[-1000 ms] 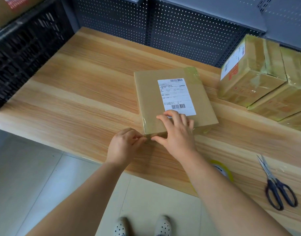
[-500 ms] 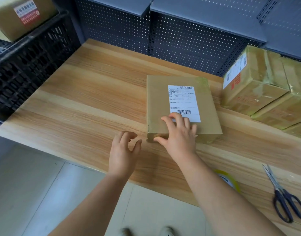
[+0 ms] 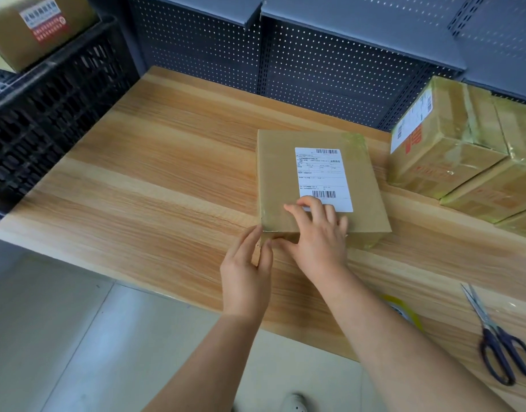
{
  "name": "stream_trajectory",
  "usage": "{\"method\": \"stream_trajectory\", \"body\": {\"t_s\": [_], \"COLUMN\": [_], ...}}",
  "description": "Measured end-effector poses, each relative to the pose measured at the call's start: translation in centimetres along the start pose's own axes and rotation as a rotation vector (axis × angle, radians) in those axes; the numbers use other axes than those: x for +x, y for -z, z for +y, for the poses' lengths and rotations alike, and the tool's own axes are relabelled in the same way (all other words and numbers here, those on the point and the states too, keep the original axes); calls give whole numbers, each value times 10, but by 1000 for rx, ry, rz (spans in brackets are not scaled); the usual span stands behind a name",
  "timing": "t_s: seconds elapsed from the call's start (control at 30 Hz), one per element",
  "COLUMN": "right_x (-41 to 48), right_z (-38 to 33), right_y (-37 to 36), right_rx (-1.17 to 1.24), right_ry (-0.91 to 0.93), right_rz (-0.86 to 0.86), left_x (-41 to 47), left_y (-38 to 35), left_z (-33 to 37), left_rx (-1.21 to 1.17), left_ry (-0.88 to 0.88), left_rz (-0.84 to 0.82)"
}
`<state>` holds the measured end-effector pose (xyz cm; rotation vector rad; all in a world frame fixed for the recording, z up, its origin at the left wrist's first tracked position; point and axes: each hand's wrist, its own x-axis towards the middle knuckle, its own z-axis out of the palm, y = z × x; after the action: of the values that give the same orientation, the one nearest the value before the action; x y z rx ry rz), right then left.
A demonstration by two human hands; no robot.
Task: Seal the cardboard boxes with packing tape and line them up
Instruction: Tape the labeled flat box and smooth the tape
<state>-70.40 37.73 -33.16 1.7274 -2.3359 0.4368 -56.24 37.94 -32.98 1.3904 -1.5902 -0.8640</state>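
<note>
A flat cardboard box with a white shipping label lies on the wooden table. My right hand rests on its near top edge, fingers spread flat, thumb down the front face. My left hand touches the box's near left corner with straight fingers, pressing the clear tape there. Taped boxes stand in a row at the right. A yellow tape roll lies near the table's front edge, partly hidden behind my right forearm.
Scissors with dark handles lie at the front right of the table. A black plastic crate with a cardboard box on it stands to the left. Grey perforated shelving backs the table.
My left hand let go of its pinch at the corner, opened, drew back, then returned flat against the box's near left corner. The right hand stayed on the box.
</note>
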Motion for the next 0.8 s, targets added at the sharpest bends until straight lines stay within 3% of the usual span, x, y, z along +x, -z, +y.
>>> {"method": "stream_trajectory", "body": {"t_s": [0.53,0.8], "right_x": [-1,-1], "right_z": [6,7], "right_y": [-5,-3], "right_rx": [68,68], "right_ry": [27,34], "right_rz": [59,39], "left_x": [12,40], "left_y": [-3,11], "left_z": [14,16], "left_rx": [-76,14], "left_ry": [405,345], "left_rz": [-161,-266]}}
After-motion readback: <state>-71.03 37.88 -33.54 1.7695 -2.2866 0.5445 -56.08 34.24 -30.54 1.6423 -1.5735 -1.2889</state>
